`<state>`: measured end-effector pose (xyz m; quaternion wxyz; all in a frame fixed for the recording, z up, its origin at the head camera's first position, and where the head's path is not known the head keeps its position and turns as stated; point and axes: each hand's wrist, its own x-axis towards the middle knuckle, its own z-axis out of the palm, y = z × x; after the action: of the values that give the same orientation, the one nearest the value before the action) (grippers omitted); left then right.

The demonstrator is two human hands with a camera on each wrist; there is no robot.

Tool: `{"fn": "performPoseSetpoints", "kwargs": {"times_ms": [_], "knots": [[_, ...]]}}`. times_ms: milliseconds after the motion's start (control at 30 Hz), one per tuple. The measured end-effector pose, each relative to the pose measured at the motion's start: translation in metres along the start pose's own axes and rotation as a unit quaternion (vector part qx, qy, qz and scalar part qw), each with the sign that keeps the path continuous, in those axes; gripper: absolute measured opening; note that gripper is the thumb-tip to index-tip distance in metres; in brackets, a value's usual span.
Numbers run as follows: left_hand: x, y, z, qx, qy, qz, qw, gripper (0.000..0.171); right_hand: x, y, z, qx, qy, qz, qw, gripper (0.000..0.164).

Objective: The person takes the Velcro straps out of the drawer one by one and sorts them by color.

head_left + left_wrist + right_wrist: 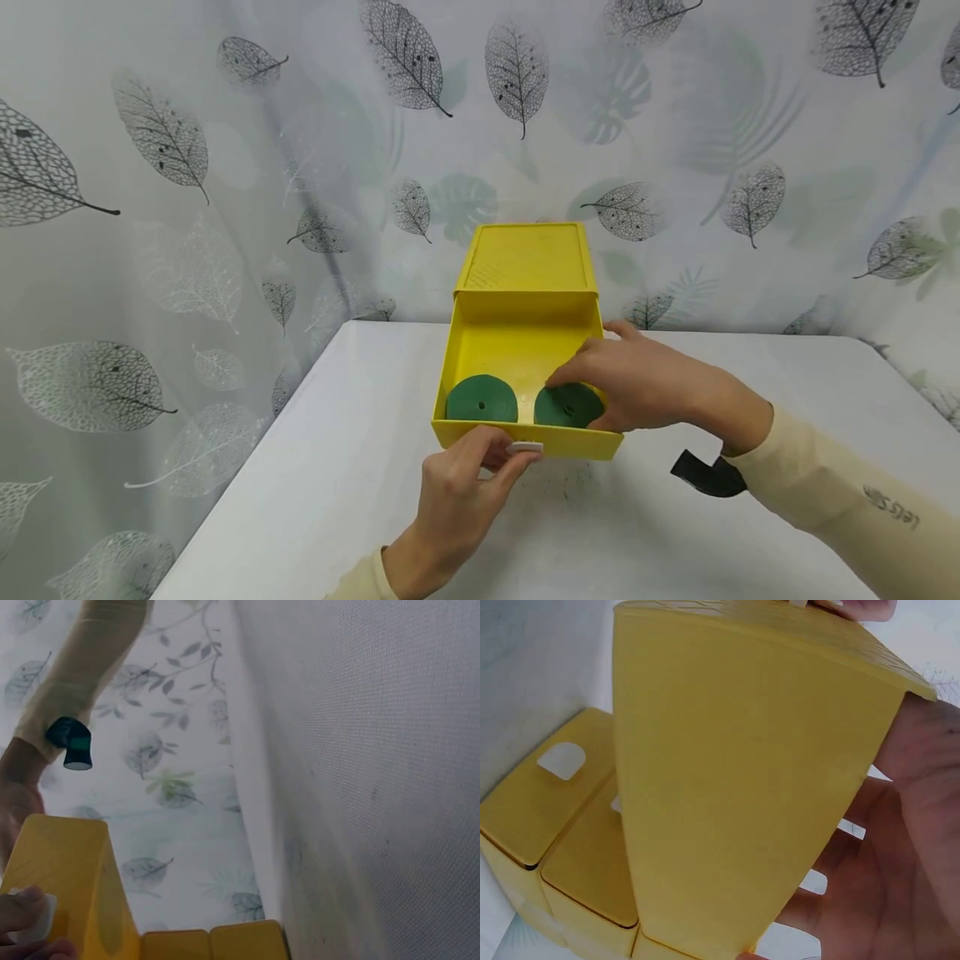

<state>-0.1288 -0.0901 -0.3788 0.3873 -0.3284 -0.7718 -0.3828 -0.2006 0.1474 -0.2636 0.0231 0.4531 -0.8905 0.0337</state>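
A yellow drawer (525,442) is pulled out of a small yellow cabinet (528,258) on the white table. My left hand (457,492) pinches the white handle (525,447) on the drawer's front; its fingertips also show in the left wrist view. Inside, near the front, lie two round green rolls with small centre holes, the left roll (482,400) and the right roll (567,406). Over the drawer's right wall reaches my right hand (637,379), with index finger and thumb around the right roll. In the right wrist view, the drawer's side wall (742,772) partly hides that hand's fingers.
Other drawer fronts (555,791) with white handles show in the right wrist view, beside the pulled-out drawer. A leaf-patterned curtain (517,150) hangs behind the white table (330,467). A dark strap (708,475) sticks out at the right sleeve.
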Motion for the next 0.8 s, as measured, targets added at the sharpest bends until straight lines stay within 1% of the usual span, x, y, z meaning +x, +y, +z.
{"fn": "performPoseSetpoints", "kwargs": {"times_ms": [133, 300, 500, 633, 800], "knots": [[-0.001, -0.001, 0.0, 0.003, 0.004, 0.007, 1.0, 0.029, -0.003, 0.002, 0.004, -0.011, 0.007, 0.001, 1.0, 0.057], [-0.001, 0.0, 0.0, 0.002, -0.001, 0.002, 1.0, 0.029, -0.004, 0.003, 0.007, -0.007, 0.014, 0.005, 1.0, 0.059], [0.0, -0.001, 0.0, 0.001, 0.0, 0.005, 1.0, 0.028, -0.002, -0.001, 0.008, 0.004, 0.024, 0.03, 0.999, 0.058], [0.001, -0.002, 0.0, 0.0, 0.002, 0.008, 1.0, 0.028, 0.001, -0.002, 0.01, 0.022, 0.043, 0.041, 0.998, 0.055], [0.0, -0.002, -0.002, 0.0, 0.004, 0.01, 0.9999, 0.028, 0.002, 0.0, 0.014, 0.047, 0.073, 0.046, 0.995, 0.058]]}}
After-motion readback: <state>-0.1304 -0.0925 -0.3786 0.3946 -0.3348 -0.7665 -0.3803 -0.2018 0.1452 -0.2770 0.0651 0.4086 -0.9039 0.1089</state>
